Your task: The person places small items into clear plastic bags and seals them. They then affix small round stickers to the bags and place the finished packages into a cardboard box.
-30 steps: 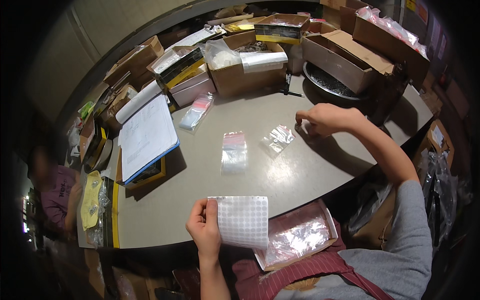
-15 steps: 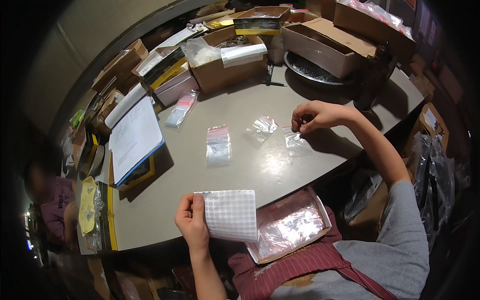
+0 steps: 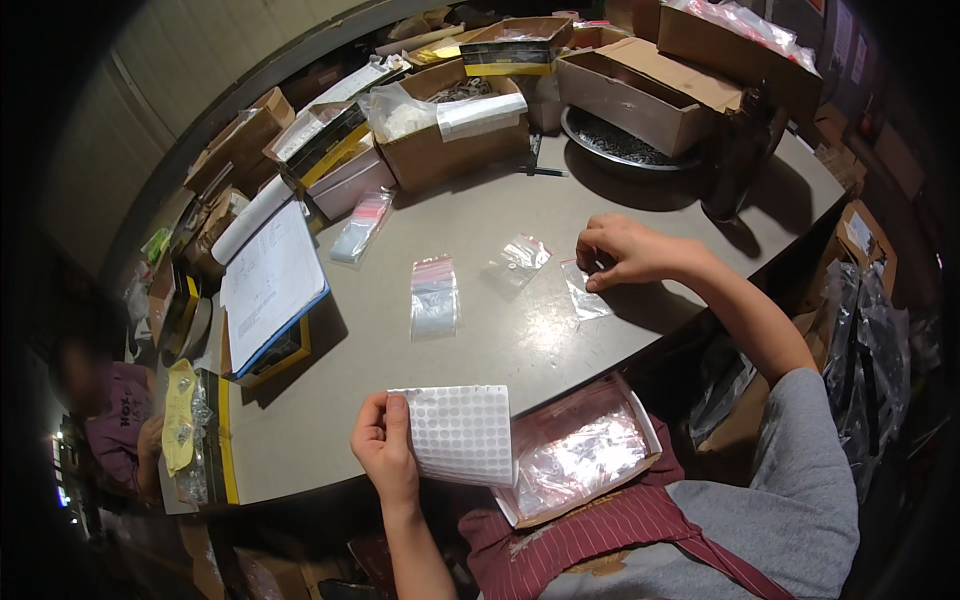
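My left hand [image 3: 385,445] grips a white sheet of round grey stickers [image 3: 460,430] by its left edge, thumb on top, over the table's near edge. My right hand [image 3: 625,250] is closed, fingers bent and thumb tip down on a small clear zip bag [image 3: 588,300] lying on the table. Whatever the fingertips hold is too small to make out. Left of it lies another clear zip bag [image 3: 520,262] with small pieces inside. Farther left is a stack of zip bags [image 3: 434,297]. Below, a white box of clear bags [image 3: 585,450] rests on my lap.
A clipboard with papers [image 3: 270,280] leans at the left, near more zip bags [image 3: 362,228]. Cardboard boxes [image 3: 450,150] line the back. A round pan of dark small parts [image 3: 630,140], a dark bottle [image 3: 735,165] and a pen [image 3: 542,171] stand or lie farther back. Another person [image 3: 120,420] is at the left.
My right hand has moved a little nearer and left, its thumb coming down onto the zip bag. The left hand and sticker sheet stay almost in place.
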{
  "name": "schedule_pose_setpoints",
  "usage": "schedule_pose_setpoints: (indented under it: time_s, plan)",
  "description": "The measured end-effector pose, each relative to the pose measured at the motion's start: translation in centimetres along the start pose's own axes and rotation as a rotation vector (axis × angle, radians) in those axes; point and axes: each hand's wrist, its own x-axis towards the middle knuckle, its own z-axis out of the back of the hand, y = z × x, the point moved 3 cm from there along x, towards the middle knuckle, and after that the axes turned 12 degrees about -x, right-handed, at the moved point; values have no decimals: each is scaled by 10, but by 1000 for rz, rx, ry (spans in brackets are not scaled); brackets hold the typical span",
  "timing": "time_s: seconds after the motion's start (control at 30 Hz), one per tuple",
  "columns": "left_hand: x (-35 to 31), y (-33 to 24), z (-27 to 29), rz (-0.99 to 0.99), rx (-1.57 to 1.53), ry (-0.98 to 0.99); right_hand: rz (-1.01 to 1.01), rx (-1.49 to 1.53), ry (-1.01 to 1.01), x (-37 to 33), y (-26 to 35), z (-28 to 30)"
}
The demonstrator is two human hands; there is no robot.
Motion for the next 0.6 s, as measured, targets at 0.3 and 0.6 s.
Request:
schedule_pose_setpoints:
  time_s: [0.3, 0.6]
  plan:
    - [-3, -1, 0, -11, -14, 13, 203, 31, 81, -26, 41, -11]
    - [-2, 1, 1, 33, -32, 11, -126, 235, -134, 15, 58, -5]
